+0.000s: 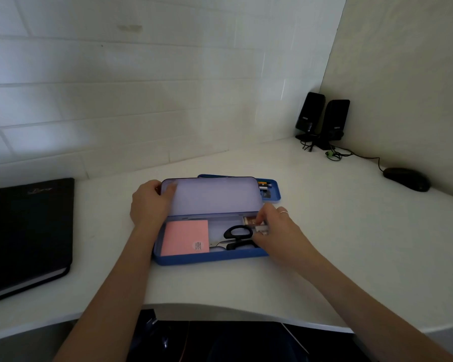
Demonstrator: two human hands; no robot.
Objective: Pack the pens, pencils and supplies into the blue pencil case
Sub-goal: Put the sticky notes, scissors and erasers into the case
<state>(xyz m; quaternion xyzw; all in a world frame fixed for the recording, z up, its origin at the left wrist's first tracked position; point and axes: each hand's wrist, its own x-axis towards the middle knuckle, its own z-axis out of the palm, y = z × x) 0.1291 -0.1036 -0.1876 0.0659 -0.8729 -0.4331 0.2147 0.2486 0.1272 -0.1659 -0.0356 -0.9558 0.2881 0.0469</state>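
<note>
The blue pencil case (pixel 209 258) lies open on the white desk, its lid (pixel 211 195) standing upright. Inside are a pink sticky-note pad (pixel 185 237) at the left and black-handled scissors (pixel 237 237) in the middle. My left hand (pixel 149 202) holds the lid's left edge. My right hand (pixel 277 231) pinches a small clear box (pixel 259 227) at the case's right end. Behind the lid sits a blue tray (pixel 270 190) with pens, mostly hidden.
A black notebook (pixel 26 236) lies at the left of the desk. Two black speakers (pixel 322 120) stand in the back right corner with cables, and a black mouse (pixel 407 178) lies near the right wall. The desk's front edge curves in toward me.
</note>
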